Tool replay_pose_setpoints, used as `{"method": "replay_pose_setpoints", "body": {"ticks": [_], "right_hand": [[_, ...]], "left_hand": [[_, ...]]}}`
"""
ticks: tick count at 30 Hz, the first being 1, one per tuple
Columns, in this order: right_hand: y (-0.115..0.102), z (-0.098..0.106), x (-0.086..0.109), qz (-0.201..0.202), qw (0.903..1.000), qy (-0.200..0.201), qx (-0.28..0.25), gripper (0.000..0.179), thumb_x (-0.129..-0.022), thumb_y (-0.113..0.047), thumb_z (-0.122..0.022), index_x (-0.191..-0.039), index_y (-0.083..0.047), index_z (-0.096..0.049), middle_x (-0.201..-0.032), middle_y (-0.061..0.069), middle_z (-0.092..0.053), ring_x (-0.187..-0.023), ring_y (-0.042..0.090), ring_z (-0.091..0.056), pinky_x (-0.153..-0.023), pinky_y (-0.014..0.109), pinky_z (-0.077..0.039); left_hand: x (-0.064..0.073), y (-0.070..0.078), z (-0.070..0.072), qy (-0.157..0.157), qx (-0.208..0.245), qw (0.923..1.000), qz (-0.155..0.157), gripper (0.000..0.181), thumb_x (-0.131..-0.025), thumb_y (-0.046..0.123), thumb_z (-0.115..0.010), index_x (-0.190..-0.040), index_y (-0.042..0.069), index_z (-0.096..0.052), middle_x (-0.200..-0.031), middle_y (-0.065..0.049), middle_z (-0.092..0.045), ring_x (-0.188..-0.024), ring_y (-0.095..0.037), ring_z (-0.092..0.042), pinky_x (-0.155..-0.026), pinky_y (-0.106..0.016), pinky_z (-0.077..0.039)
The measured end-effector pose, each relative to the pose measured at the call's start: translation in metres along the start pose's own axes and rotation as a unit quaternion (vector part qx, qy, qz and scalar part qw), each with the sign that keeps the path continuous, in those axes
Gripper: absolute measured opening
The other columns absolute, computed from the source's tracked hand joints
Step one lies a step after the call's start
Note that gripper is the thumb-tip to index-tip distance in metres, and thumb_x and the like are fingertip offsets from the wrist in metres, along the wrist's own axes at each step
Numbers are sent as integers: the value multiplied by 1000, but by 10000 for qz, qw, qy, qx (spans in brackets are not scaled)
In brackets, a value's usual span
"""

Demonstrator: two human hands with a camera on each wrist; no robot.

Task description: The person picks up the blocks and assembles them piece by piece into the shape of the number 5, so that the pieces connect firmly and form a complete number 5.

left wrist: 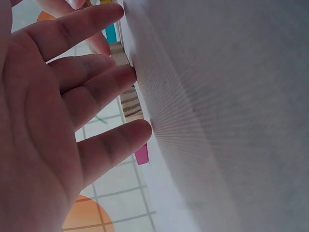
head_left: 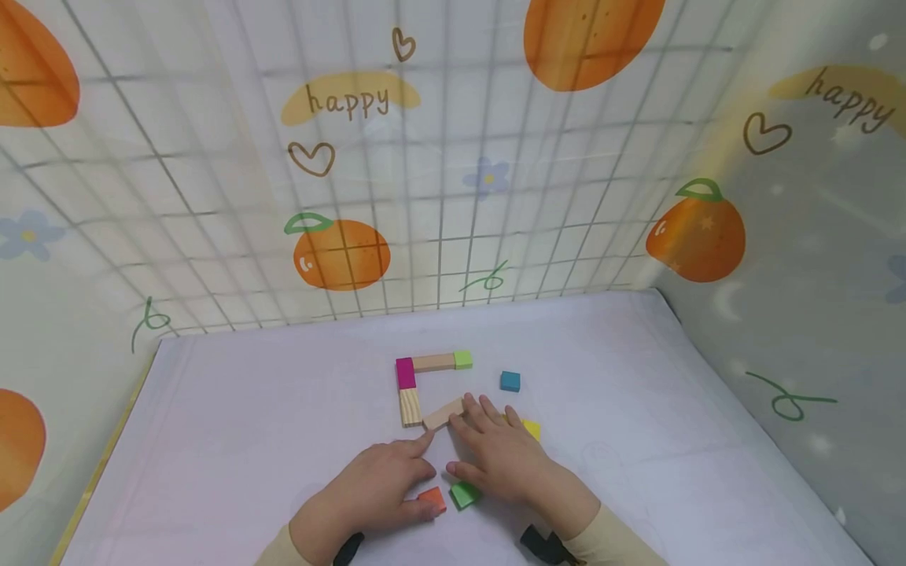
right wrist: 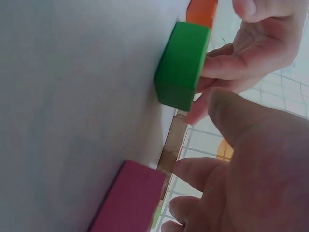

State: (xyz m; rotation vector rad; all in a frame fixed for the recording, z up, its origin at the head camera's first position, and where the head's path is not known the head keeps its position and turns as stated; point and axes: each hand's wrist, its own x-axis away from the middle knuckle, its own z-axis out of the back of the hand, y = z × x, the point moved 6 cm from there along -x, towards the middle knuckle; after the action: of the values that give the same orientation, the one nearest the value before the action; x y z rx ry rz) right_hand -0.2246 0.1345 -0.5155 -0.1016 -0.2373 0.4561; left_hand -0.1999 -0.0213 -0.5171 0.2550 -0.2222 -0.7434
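Slanted wooden block (head_left: 443, 414): we note left hand (head_left: 381, 481) at its left end, right hand (head_left: 501, 456) at its right; all fingers released.

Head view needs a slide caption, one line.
Left hand and right hand at a slanted plain wooden block, with a blue block lying apart beyond them.

I work in a small curtained nook, homely in look: pale curtains (head_left: 212, 259) printed with oranges (head_left: 342, 255), hearts (head_left: 311, 159) and "happy" lettering (head_left: 348, 101) enclose the back and sides of my white surface (head_left: 248, 440). Whether it belongs to a home, I cannot tell.
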Motion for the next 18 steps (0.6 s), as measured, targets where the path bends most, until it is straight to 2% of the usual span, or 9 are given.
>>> {"method": "replay_pose_setpoints", "body": {"ticks": [12, 18], "right_hand": [[-1, -1, 0, 12, 10000, -6, 65, 78, -85, -68, -46, -147, -22, -34, -159, 9, -17, -146, 33, -14, -111, 64, -18], [2, 4, 3, 17, 9999, 79, -80, 79, -86, -67, -48, -149, -22, -30, -158, 9, -17, -146, 33, -15, -111, 63, -19]], "left_hand": [[-1, -1, -2, -65, 45, 10000, 33, 52, -82, 66, -56, -118, 29, -66, -149, -3, -41, -127, -17, -49, -99, -43, -46], [-1, 1, 2, 222, -21, 9997, -130, 53, -84, 66, -53, -118, 27, -65, -147, -2, -44, -124, -17, -52, -97, -42, -47]]}}
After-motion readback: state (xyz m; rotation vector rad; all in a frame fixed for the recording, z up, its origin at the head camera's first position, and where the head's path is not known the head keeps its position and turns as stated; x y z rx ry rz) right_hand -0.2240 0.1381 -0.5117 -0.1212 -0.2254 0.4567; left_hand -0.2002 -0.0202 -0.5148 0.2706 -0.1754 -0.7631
